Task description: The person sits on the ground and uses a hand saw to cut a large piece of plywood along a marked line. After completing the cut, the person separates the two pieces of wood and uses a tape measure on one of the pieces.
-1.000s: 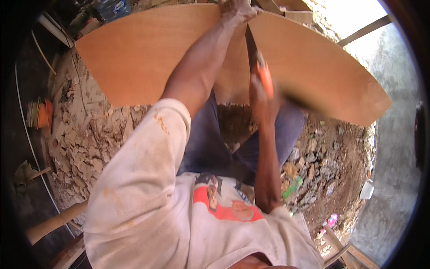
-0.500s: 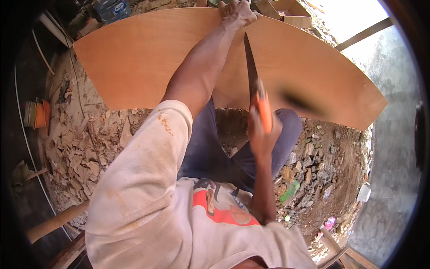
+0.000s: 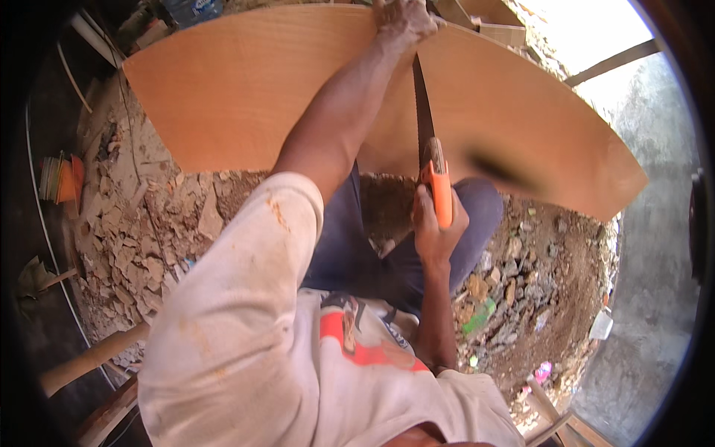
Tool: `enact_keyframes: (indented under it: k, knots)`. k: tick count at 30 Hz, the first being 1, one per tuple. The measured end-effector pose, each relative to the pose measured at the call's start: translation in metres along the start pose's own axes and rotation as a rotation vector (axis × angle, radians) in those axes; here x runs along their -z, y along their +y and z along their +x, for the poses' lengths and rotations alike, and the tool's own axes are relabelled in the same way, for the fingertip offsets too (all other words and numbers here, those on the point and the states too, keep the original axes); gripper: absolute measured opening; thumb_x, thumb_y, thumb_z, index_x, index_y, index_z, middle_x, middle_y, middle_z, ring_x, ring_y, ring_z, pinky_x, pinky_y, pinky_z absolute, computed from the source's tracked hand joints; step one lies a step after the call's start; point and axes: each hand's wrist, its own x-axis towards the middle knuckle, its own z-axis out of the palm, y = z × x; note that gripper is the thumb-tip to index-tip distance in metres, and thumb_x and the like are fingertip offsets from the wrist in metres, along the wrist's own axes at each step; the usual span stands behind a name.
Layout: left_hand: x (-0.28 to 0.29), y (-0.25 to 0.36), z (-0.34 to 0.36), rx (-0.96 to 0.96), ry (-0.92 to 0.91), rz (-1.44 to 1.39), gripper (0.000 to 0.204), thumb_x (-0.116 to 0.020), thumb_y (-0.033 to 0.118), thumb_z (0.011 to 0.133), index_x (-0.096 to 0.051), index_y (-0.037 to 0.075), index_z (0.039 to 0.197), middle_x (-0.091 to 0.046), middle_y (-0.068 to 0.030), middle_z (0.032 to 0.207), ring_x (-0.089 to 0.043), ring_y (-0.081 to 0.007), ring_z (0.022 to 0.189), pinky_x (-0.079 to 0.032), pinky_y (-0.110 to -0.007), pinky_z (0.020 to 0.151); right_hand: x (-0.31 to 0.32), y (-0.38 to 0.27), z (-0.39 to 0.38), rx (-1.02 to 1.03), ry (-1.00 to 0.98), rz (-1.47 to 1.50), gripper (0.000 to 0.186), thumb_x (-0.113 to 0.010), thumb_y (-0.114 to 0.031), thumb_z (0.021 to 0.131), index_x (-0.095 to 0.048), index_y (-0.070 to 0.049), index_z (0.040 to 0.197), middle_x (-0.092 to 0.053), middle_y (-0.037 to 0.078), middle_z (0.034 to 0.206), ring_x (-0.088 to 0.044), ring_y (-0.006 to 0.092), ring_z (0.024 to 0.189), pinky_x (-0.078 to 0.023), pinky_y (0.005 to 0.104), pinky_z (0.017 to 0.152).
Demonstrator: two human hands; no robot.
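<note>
A large sheet of reddish-brown plywood [image 3: 253,89] stretches across in front of me, above my bent legs. My left hand [image 3: 406,18] is at its far edge, with the fingers partly bent over the rim and nothing seen in them but the board. A handsaw [image 3: 425,112] with an orange handle lies lengthwise over the board, its dark toothed blade pointing away from me toward my left hand. My right hand [image 3: 438,227] is wrapped round the saw's handle at the board's near edge. Whether the teeth sit in a cut cannot be made out.
Broken rubble [image 3: 141,246] covers the ground to the left, with stones and scraps to the right. Beyond the board are a clear plastic bottle [image 3: 192,10] and a wooden box [image 3: 500,33]. A grey wall [image 3: 648,298] rises at right; timber pieces [image 3: 97,357] lie lower left.
The saw and my right hand have shifted slightly, and the handle now shows sharper. The view has moved a little, so the board's far edge sits higher. My left hand keeps its place there.
</note>
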Motion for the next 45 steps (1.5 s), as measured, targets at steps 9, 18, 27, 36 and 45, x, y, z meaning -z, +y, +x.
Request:
enact_keyframes:
  k: [9, 18, 27, 36, 45]
  knots:
    - [-0.003, 0.013, -0.019, -0.078, 0.081, -0.037, 0.040, -0.066, 0.026, 0.088, -0.073, 0.011, 0.124, -0.076, -0.0225, 0.105, -0.073, -0.0423, 0.103, -0.039, -0.063, 0.112, -0.050, -0.014, 0.119, -0.102, -0.002, 0.020, 0.023, -0.075, -0.018, 0.094, -0.069, 0.005, 0.096, -0.064, 0.004, 0.079, -0.052, 0.0114, 0.066, -0.043, 0.0323, 0.060]
    - [-0.002, 0.013, -0.020, -0.001, 0.125, -0.023, 0.049, -0.068, 0.031, 0.090, -0.067, 0.010, 0.135, -0.075, -0.0243, 0.112, -0.071, -0.0442, 0.109, -0.050, -0.057, 0.103, -0.016, -0.005, 0.037, 0.060, 0.036, -0.078, 0.025, -0.075, -0.016, 0.094, -0.071, 0.005, 0.107, -0.063, 0.008, 0.071, -0.059, 0.0120, 0.065, -0.048, 0.0308, 0.062]
    - [-0.028, -0.008, -0.016, -0.179, 0.300, -0.039, 0.047, -0.069, 0.031, 0.091, -0.068, 0.009, 0.133, -0.074, -0.0247, 0.110, -0.072, -0.0445, 0.105, -0.055, -0.057, 0.093, 0.003, 0.004, -0.008, -0.052, 0.007, -0.005, 0.027, -0.073, -0.018, 0.094, -0.071, 0.006, 0.107, -0.066, 0.010, 0.081, -0.062, 0.0147, 0.070, -0.050, 0.0323, 0.066]
    - [-0.004, 0.012, -0.021, -0.115, 0.093, 0.012, 0.046, -0.069, 0.031, 0.091, -0.069, 0.008, 0.130, -0.075, -0.0248, 0.107, -0.072, -0.0444, 0.103, -0.055, -0.057, 0.092, -0.044, -0.024, 0.102, -0.133, -0.025, -0.107, 0.029, -0.074, -0.018, 0.094, -0.072, 0.007, 0.109, -0.065, 0.008, 0.074, -0.062, 0.0108, 0.068, -0.050, 0.0307, 0.064]
    - [0.004, 0.013, -0.013, -0.109, 0.093, 0.054, 0.045, -0.069, 0.032, 0.091, -0.069, 0.007, 0.129, -0.075, -0.0248, 0.103, -0.073, -0.0443, 0.100, -0.055, -0.057, 0.092, -0.015, 0.008, 0.038, 0.027, 0.026, -0.075, 0.024, -0.073, -0.015, 0.094, -0.072, 0.006, 0.106, -0.065, 0.007, 0.072, -0.060, 0.0108, 0.068, -0.049, 0.0307, 0.063]
